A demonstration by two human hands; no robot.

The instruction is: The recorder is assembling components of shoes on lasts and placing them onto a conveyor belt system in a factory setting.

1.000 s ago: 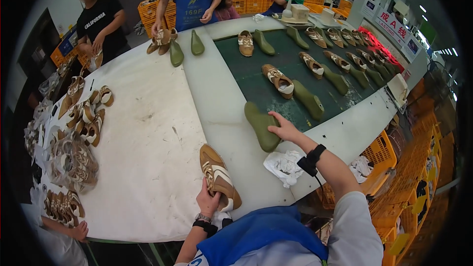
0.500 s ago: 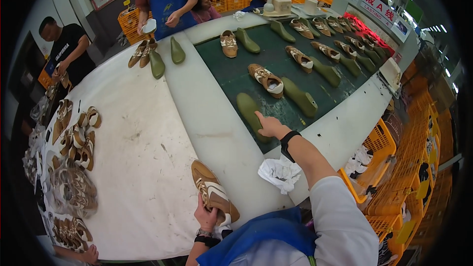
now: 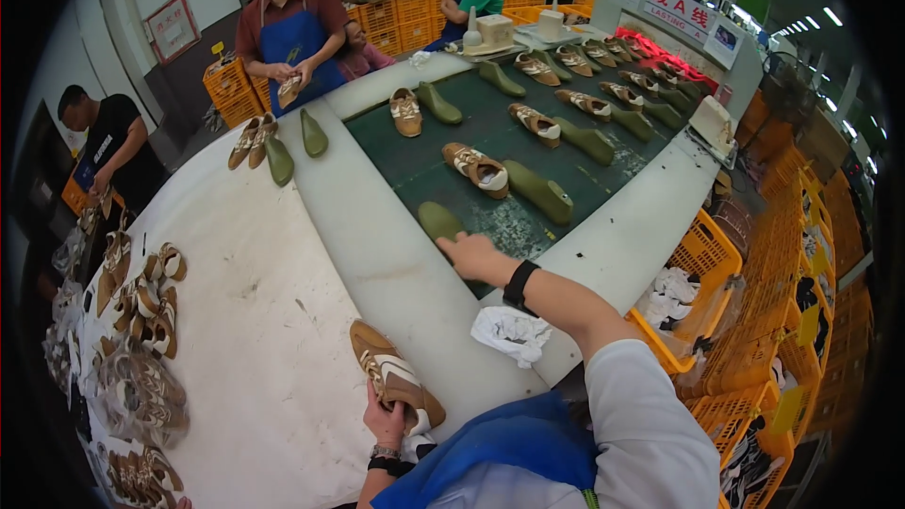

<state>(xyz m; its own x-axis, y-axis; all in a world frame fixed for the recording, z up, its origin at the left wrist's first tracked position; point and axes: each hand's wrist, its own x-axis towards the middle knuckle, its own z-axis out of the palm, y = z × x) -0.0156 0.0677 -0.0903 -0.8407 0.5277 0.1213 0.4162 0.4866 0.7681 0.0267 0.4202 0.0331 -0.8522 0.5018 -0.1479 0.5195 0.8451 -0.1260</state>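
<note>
My left hand [image 3: 385,419] grips a brown-and-white sneaker [image 3: 391,372] by its heel end, with the toe pointing away from me over the white table. My right hand [image 3: 474,256] reaches forward onto the green belt. Its fingers lie across the nearest green shoe last [image 3: 439,220] and hide the middle of it. Beyond that hand, another green last [image 3: 539,193] sits beside a brown sneaker [image 3: 474,170]. A crumpled white cloth [image 3: 512,335] rests on the pale table edge below my right wrist.
More sneakers and lasts stand in rows along the belt [image 3: 382,146]. Several sneakers [image 3: 156,297] and a plastic-wrapped bundle [image 3: 141,386] crowd the table's left side. Orange crates [image 3: 693,283] stand to the right. One person in a blue apron handles a shoe across the table; others are nearby.
My view has shifted slightly. The right hand has gone from a pointing finger on the last to fingers laid across it. The person opposite now holds a shoe instead of a white round object.
</note>
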